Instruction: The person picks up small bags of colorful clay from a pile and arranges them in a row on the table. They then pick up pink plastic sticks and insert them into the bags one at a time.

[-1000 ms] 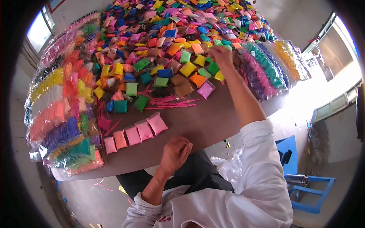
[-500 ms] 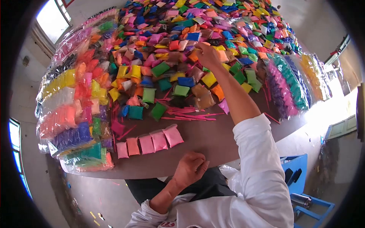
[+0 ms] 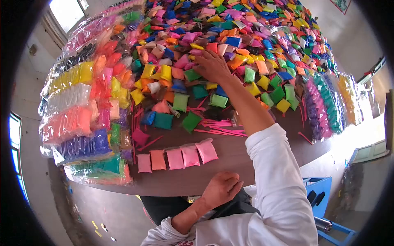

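My right hand (image 3: 212, 69) reaches over a pile of small coloured packets (image 3: 242, 39), its fingers spread and touching the packets beneath. A green packet (image 3: 191, 75) lies by its fingertips, and a red packet (image 3: 212, 47) just beyond them. What lies under the palm is hidden. My left hand (image 3: 223, 189) is curled into a loose fist at the table's near edge, with nothing showing in it. In front of it, a row of several pink and salmon packets (image 3: 175, 158) lies flat on the brown table (image 3: 234, 158).
Clear bags of colour-sorted packets (image 3: 76, 119) are stacked along the left side. More bagged rows (image 3: 324, 102) stand at the right. Loose pink strips (image 3: 219, 127) lie between the pile and the row. A blue frame (image 3: 322, 197) stands on the floor at the right.
My right hand has moved left and nearer across the pile, and its fingers have spread. The left hand stays curled by the table edge. The camera view has shifted.
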A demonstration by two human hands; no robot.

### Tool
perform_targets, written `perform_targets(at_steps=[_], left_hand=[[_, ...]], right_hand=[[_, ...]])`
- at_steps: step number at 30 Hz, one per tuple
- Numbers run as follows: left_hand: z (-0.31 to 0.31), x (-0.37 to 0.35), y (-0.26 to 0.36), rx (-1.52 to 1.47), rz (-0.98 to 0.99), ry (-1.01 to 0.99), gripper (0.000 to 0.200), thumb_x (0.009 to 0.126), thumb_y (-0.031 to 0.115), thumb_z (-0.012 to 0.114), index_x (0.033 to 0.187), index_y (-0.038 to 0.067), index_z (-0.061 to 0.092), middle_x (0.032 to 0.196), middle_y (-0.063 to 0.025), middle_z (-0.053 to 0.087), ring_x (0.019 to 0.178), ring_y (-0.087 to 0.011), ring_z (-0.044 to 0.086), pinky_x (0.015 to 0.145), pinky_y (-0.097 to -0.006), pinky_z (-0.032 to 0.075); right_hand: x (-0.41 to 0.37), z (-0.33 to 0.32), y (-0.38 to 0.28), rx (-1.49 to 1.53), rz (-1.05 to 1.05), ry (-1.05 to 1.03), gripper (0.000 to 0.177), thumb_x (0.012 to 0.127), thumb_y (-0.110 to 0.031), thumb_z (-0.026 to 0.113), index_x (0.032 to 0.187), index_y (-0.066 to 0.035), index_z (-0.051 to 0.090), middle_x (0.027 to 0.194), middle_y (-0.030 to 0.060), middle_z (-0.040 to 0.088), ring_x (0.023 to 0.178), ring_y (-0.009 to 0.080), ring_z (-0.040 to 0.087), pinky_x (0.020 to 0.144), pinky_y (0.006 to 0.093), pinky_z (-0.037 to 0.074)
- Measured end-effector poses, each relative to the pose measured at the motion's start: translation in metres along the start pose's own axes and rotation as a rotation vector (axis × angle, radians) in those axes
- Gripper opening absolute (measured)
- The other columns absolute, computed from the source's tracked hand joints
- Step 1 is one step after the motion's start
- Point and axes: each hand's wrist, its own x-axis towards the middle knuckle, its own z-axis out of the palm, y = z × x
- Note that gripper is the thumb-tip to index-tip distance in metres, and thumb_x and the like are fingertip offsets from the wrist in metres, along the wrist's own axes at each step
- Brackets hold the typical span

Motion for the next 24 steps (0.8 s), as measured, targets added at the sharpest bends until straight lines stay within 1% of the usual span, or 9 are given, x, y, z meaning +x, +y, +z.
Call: perform_targets(at_steps=[2,5,8,11,14,16,20,23,24], left_hand=[[-0.001,-0.001,0.001,-0.027,-0.001,0.010,0.011,0.080,0.008,0.070,0.077,0.003,0.060,0.084,-0.0081,0.061,0.075,-0.0291,0.061,0.067,-0.0392,0.051],[-0.002,-0.003,0.001,-0.048,-0.029,0.010,0.011,0.081,0.008,0.069,0.078,0.003,0.060,0.083,-0.0082,0.060,0.075,-0.0296,0.060,0.066,-0.0395,0.051],[0.000,-0.006,0.000,-0.038,-0.012,0.019,0.011,0.081,0.009,0.069,0.081,0.003,0.059,0.084,-0.0082,0.060,0.075,-0.0299,0.060,0.067,-0.0400,0.051],[0.003,-0.009,-0.004,-0.034,0.027,0.037,0.012,0.082,0.009,0.069,0.083,0.004,0.059,0.084,-0.0080,0.060,0.075,-0.0303,0.060,0.067,-0.0407,0.051],[0.002,-0.009,-0.005,-0.037,0.037,0.009,0.012,0.082,0.010,0.068,0.084,0.004,0.058,0.085,-0.0080,0.060,0.076,-0.0313,0.060,0.066,-0.0411,0.051],[0.005,-0.011,-0.008,-0.032,0.051,0.022,0.012,0.082,0.010,0.068,0.085,0.005,0.058,0.085,-0.0082,0.059,0.076,-0.0318,0.060,0.066,-0.0411,0.050],[0.004,-0.011,-0.005,-0.014,0.063,0.045,0.012,0.082,0.010,0.068,0.084,0.005,0.057,0.084,-0.0079,0.059,0.076,-0.0313,0.059,0.066,-0.0412,0.050],[0.006,-0.011,-0.007,-0.005,0.081,0.047,0.012,0.082,0.010,0.068,0.083,0.006,0.057,0.084,-0.0075,0.059,0.075,-0.0305,0.059,0.066,-0.0413,0.050],[0.006,-0.011,-0.007,-0.002,0.083,0.044,0.012,0.082,0.009,0.068,0.083,0.006,0.057,0.083,-0.0075,0.059,0.075,-0.0303,0.059,0.066,-0.0413,0.050]], right_hand=[[-0.006,-0.001,0.009,-0.084,0.022,-0.074,0.038,0.093,-0.039,0.052,0.127,-0.022,0.058,0.131,0.0061,0.053,0.128,0.0265,0.044,0.103,0.0474,0.036],[-0.017,-0.019,0.021,-0.124,0.040,-0.153,0.031,0.093,-0.031,0.051,0.120,-0.023,0.063,0.122,0.0039,0.058,0.124,0.0263,0.047,0.098,0.0438,0.040],[-0.032,-0.025,0.057,-0.470,-0.182,-0.298,0.025,0.090,-0.026,0.050,0.108,-0.020,0.067,0.114,0.0014,0.061,0.117,0.0238,0.051,0.092,0.0402,0.043],[-0.050,-0.040,0.076,-0.491,-0.017,-0.325,0.020,0.086,-0.021,0.052,0.094,-0.016,0.069,0.108,0.0043,0.064,0.108,0.0257,0.057,0.087,0.0402,0.046],[-0.072,-0.056,0.094,-0.390,0.104,-0.178,0.018,0.083,-0.019,0.053,0.090,-0.012,0.069,0.104,0.0093,0.065,0.101,0.0289,0.060,0.084,0.0438,0.047],[-0.076,-0.074,0.091,-0.411,0.165,-0.149,0.017,0.082,-0.017,0.054,0.089,-0.010,0.069,0.100,0.0111,0.065,0.098,0.0308,0.061,0.083,0.0449,0.048],[-0.079,-0.111,0.065,-0.394,0.352,-0.037,0.017,0.081,-0.018,0.057,0.088,-0.008,0.068,0.097,0.0130,0.067,0.097,0.0310,0.062,0.086,0.0451,0.048],[-0.077,-0.115,0.073,-0.293,0.271,-0.026,0.019,0.079,-0.016,0.060,0.092,-0.008,0.070,0.094,0.0157,0.067,0.098,0.0322,0.062,0.090,0.0444,0.046],[-0.075,-0.112,0.070,-0.262,0.263,-0.029,0.020,0.079,-0.017,0.061,0.095,-0.009,0.069,0.097,0.0158,0.067,0.098,0.0324,0.062,0.088,0.0445,0.047]])
